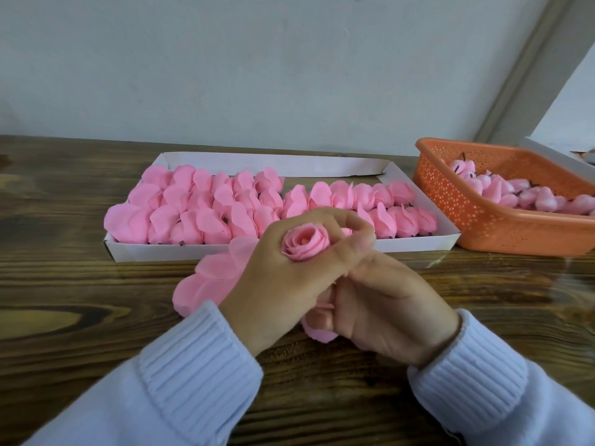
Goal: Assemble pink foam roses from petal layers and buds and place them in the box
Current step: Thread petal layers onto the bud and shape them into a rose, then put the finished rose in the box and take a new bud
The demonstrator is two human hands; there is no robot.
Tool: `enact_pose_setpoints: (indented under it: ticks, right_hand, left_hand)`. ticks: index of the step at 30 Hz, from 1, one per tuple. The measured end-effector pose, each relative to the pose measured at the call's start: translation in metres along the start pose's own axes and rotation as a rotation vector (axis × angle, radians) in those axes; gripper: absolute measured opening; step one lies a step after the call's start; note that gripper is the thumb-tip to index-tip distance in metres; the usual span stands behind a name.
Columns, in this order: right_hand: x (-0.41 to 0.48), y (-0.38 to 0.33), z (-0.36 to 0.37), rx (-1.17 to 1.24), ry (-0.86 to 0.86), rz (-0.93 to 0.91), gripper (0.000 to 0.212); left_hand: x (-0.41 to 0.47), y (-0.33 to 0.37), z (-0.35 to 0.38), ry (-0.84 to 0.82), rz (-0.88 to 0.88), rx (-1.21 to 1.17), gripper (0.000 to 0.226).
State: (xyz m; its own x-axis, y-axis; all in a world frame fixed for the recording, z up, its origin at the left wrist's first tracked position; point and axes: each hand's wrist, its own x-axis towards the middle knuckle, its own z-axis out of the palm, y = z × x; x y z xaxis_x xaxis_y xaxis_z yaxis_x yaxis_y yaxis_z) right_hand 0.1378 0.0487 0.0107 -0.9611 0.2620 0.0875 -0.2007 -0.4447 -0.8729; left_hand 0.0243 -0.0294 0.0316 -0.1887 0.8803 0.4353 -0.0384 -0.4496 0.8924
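- The wooden table (80, 284) runs under everything, up to a pale wall.
- The white box (161, 251) lies flat across the far middle of the table, with finished roses (199, 204) packed in rows inside it.
- An orange basket (476, 214) sits just right of the box and holds pink buds (521, 194).
- Loose petal layers (206, 278) lie on the table in front of the box, partly under my left wrist.
- My left hand (283, 284) is clenched around the rose (304, 242), with finger and thumb ringing its head in front of the box.
- My right hand (386, 304) sits just below, touching the left, its fingers curled on the rose's lower petals.
- The rose faces up, its spiral centre showing above my left hand.
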Motion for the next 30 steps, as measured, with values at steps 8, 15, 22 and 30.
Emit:
enact_pose_setpoints:
  ticks: [8,15,22,30]
  right_hand:
    - [0.0024,-0.0028,0.0034,-0.078,0.079,0.028,0.028]
    - [0.0014,-0.0021,0.0003,0.027,0.000,-0.024,0.048]
    - [0.0016,-0.0027,0.0056,-0.015,0.019,0.004,0.026]
    - [0.0036,0.0014,0.0046,-0.052,0.134,-0.035,0.053]
  left_hand:
    - [-0.0019,-0.0035,0.0010,-0.021,-0.058,-0.014,0.007]
    - [-0.0004,-0.0010,0.0000,-0.006,-0.060,-0.092,0.018]
    - [-0.0003,-0.0021,0.0004,0.039,-0.053,0.003,0.025]
    - [-0.0043,-0.0030,0.0054,0.055,-0.018,-0.080,0.012]
